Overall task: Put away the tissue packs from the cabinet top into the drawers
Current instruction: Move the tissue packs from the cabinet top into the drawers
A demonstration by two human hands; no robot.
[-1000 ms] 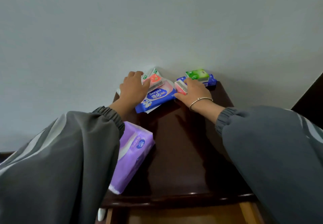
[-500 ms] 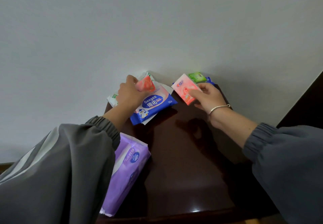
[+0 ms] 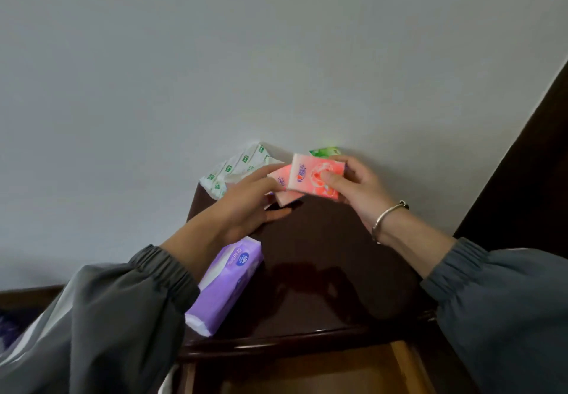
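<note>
Pink pack point(image 3: 318, 177) in my R hand point(image 3: 358, 189), up off the bench point(image 3: 322, 255) near the back wall, thumb on its face, fingers behind. It's light, soft, w/ slick film, so I'd pinch across the flat faces, not the corners. L hand point(image 3: 249, 206) pinches a 2nd pink pack point(image 3: 281, 186) by one edge, other fingers loose & half spread; the two packs overlap. Green pack point(image 3: 325, 151) sits behind at the wall, white/green pack point(image 3: 236, 169) at back left. Purple pack point(image 3: 226, 283) lies on the bench front-left, bigger & squashy, prob needs a full-hand wrap. Drawer point(image 3: 307, 372) below looks open, though I can't tell for sure from this angle.
</note>
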